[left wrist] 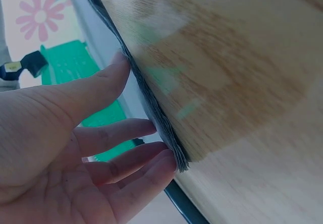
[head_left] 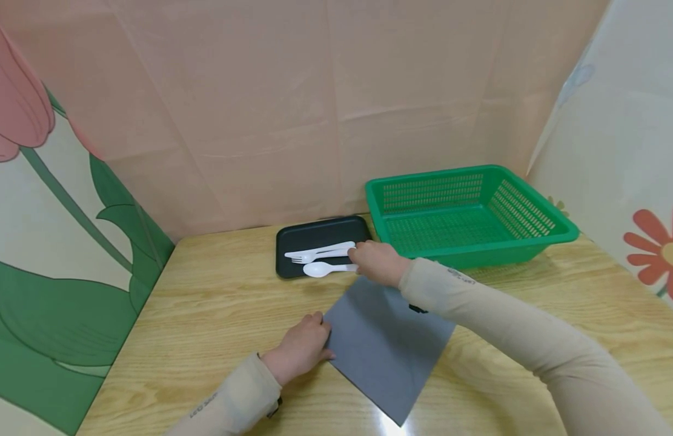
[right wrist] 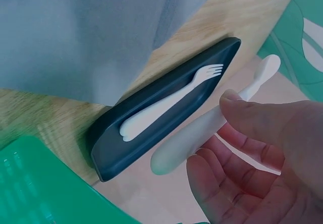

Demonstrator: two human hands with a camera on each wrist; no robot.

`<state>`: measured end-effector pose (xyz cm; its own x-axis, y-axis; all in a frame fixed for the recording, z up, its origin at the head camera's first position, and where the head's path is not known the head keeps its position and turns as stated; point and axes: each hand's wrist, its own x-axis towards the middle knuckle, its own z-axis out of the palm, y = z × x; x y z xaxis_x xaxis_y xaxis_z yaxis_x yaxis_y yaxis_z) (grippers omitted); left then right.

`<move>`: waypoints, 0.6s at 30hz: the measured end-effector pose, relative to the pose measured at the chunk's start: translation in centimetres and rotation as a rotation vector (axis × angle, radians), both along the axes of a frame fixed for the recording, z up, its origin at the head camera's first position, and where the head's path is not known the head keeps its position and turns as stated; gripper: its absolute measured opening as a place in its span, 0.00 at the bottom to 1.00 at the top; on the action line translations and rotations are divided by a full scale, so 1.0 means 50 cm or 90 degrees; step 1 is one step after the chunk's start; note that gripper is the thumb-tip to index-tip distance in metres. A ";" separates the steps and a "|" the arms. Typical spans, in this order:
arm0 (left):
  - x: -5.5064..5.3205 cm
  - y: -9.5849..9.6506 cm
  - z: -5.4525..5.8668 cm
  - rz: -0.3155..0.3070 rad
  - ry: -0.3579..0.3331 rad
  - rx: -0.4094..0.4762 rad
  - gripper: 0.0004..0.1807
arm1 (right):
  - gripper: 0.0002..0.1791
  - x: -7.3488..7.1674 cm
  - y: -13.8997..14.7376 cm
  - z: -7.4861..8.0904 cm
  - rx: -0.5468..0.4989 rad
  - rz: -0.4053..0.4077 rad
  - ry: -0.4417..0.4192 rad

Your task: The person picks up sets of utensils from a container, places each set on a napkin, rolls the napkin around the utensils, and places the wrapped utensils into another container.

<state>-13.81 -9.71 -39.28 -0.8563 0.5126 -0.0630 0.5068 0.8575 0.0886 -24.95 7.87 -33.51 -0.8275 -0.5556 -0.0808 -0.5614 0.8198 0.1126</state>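
Note:
A white plastic spoon [head_left: 318, 269] is held by its handle in my right hand [head_left: 377, 261], above the front edge of the black tray [head_left: 314, 232]. The right wrist view shows the thumb and fingers pinching the spoon [right wrist: 194, 135]. A white fork [right wrist: 164, 105] and a white knife [head_left: 309, 251] lie close together in the tray. My left hand [head_left: 299, 350] rests at the left edge of a grey folded napkin [head_left: 387, 345] set diagonally on the table. Its thumb and fairly straight fingers touch the napkin's layered edge [left wrist: 151, 100] in the left wrist view.
A green plastic basket [head_left: 472, 248] with slotted walls stands right of the tray, near the back of the wooden table [head_left: 222, 309]. A pinkish-beige sheet [head_left: 249, 109] hangs behind, with flower-printed sheets at both sides.

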 end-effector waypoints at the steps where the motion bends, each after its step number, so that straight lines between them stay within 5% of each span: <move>1: 0.000 0.000 0.000 0.000 0.000 0.000 0.21 | 0.12 0.000 0.000 0.000 0.001 -0.001 -0.001; 18: 0.000 0.000 0.000 0.003 -0.009 -0.008 0.22 | 0.09 0.013 0.000 0.001 -0.001 0.012 0.009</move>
